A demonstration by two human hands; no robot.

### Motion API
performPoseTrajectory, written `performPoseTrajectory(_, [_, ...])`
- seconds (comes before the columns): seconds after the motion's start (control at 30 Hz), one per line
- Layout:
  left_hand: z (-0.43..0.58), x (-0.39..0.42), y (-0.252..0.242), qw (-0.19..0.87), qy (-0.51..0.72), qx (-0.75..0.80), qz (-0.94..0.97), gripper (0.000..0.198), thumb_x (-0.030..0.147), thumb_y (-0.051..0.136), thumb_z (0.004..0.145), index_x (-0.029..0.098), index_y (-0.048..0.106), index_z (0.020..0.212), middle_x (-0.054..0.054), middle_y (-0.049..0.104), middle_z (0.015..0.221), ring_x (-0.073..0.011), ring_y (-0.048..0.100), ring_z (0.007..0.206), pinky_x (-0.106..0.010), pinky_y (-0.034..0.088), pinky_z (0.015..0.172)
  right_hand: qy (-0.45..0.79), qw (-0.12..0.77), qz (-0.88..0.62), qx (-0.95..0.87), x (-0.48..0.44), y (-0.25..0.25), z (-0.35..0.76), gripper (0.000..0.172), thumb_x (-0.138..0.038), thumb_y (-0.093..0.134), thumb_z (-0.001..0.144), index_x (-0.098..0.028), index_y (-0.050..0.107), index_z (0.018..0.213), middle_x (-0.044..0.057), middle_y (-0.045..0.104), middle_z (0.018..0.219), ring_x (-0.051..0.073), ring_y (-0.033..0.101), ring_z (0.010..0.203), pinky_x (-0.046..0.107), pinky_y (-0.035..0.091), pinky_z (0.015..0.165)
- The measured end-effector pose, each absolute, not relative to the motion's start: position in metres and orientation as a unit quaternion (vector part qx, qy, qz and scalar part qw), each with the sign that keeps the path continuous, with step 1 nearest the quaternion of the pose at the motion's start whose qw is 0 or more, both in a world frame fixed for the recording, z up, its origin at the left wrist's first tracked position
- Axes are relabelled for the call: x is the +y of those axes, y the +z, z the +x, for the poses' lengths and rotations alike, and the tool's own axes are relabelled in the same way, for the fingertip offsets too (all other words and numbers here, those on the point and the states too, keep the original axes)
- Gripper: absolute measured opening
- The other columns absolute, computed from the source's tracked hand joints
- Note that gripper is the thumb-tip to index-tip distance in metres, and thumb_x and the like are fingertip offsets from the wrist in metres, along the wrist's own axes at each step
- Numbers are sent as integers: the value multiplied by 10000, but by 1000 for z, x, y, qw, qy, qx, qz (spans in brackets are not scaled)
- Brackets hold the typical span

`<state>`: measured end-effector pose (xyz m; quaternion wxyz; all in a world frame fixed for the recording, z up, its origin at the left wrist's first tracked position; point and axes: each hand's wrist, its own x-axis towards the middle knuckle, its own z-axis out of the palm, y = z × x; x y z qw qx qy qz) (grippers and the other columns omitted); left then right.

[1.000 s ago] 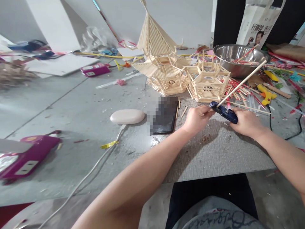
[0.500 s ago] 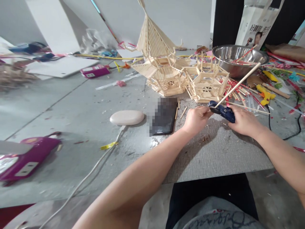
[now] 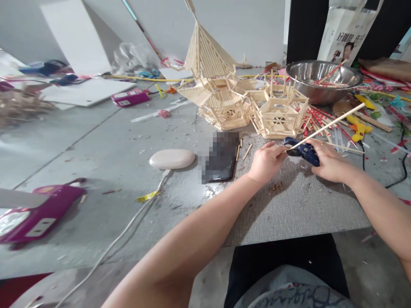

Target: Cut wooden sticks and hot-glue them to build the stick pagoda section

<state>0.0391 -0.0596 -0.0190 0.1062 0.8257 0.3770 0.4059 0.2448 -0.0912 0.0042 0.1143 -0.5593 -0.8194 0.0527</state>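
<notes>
Near the table's front edge, my left hand (image 3: 267,161) is closed on the lower end of a long, pale wooden stick (image 3: 334,124), which slants up to the right. My right hand (image 3: 330,161) is wrapped round a dark blue cutter (image 3: 303,152), whose dark jaws meet the stick close to my left fingertips. Whether the jaws are closed on the stick is too small to tell. Just beyond my hands stands a low hexagonal stick model (image 3: 279,113). A taller stick model with a pointed roof (image 3: 208,51) rises to its left.
Left of my hands lie a dark phone (image 3: 221,158), short stick pieces (image 3: 247,151) and a white oval device (image 3: 172,158) on a cable. A steel bowl (image 3: 324,96), a yellow glue gun (image 3: 359,127) and red-marked sticks crowd the right. Purple power strips (image 3: 41,211) sit at left.
The long stick has tipped lower, its free end moving right and down. Both hands and the cutter have shifted slightly right, and both hands keep their hold.
</notes>
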Motion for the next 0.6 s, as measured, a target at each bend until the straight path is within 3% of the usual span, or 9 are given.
performPoseTrajectory(0.1, [38,-61,-14,169,395,391,814,175,211,510,781,162,661,706,-15,647,636,-117,594,640,-260,483,675,33,138,-559,-817,-93,5,242,632,-233,491,650,-110,390,1262,154,509,1227,286,486,1136,421,402,949])
performPoseTrajectory(0.2, [36,-60,-9,250,379,400,796,200,242,530,755,137,615,607,0,591,568,-86,511,536,-200,401,509,15,153,-563,-812,-94,4,242,568,-241,491,655,-101,461,1205,147,569,1159,280,556,1047,406,449,883])
performPoseTrajectory(0.37, [35,-57,-9,333,373,404,766,205,273,532,742,135,586,600,12,569,542,-78,483,528,-195,384,506,-8,134,-592,-795,-99,4,239,491,-285,496,681,-103,522,1136,142,647,983,282,630,856,403,489,721])
performPoseTrajectory(0.6, [34,-57,-10,288,379,414,776,232,299,537,738,144,558,567,28,502,496,-74,429,506,-194,330,468,-13,117,-601,-791,-103,7,235,373,-290,508,689,-142,567,1027,99,662,779,245,631,694,359,464,624])
